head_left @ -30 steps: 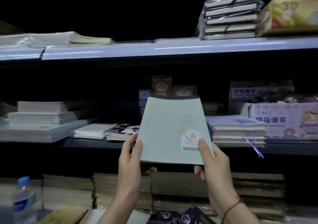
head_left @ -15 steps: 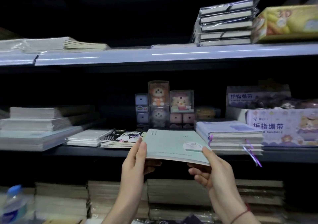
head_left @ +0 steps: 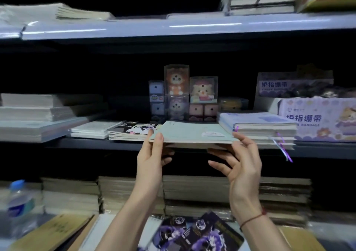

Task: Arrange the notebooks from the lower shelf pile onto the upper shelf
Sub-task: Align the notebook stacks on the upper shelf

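A pale green notebook [head_left: 189, 133] lies nearly flat, its far part over the dark middle shelf [head_left: 88, 143], its near edge sticking out past the shelf front. My left hand [head_left: 154, 154] grips its near left corner, thumb on top. My right hand [head_left: 238, 162] holds the near right corner, thumb on the cover and fingers spread underneath. It sits between a black cartoon-cover notebook [head_left: 133, 130] on the left and a lilac notebook stack [head_left: 258, 127] on the right. Lower down, piles of brown-edged notebooks [head_left: 194, 191] fill the bottom shelf.
Boxed toy figures [head_left: 183, 92] stand behind the green notebook. A bandage display box [head_left: 317, 119] sits at the right, paper stacks [head_left: 40, 114] at the left. The white top shelf [head_left: 173, 28] carries wrapped books. A water bottle [head_left: 18, 202] and loose notebooks [head_left: 194, 233] lie in front below.
The green notebook went from upright, cover facing me, to flat, and slid forward onto the middle shelf. Both hands moved up and forward with it; the right fingers opened out underneath.
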The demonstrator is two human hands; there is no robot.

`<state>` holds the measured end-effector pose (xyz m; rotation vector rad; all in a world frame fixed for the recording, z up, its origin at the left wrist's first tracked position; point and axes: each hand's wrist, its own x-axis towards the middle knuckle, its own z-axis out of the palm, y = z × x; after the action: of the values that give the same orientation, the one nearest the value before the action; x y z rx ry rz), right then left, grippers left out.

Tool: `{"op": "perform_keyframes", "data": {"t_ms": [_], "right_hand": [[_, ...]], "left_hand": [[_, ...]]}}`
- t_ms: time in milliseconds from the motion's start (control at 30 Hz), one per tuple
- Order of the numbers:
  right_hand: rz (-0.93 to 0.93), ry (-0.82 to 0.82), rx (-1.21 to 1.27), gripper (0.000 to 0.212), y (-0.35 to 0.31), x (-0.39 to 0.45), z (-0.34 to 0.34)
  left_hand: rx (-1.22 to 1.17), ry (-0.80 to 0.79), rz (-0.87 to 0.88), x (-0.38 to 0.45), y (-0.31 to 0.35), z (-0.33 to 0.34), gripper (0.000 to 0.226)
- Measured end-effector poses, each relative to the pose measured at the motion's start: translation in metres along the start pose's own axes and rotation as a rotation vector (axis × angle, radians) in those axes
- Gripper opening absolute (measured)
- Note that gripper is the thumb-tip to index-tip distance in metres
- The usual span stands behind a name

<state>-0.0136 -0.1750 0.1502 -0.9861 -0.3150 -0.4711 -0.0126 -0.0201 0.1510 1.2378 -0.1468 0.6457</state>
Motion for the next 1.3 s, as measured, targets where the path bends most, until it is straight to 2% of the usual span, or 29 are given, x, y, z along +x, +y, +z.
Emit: {"op": "perform_keyframes", "data": {"t_ms": [467,833,1300], "right_hand": [[-0.015,0.052,-0.050,0.017,0.008,0.010,0.001],[0.055,0.129,-0.053,0.023,0.003,0.009,0.002],[0.033,0.229,-0.162,0.016,0.018,0.020,-0.010]], "left_hand": [[-0.046,0.071,-0.030,0.004,-0.002,0.002,0.043],[-0.102,0.206,-0.171,0.002,0.010,0.015,0.038],[0.044,0.379,-0.029,-0.002,0.005,0.011,0.013]]}}
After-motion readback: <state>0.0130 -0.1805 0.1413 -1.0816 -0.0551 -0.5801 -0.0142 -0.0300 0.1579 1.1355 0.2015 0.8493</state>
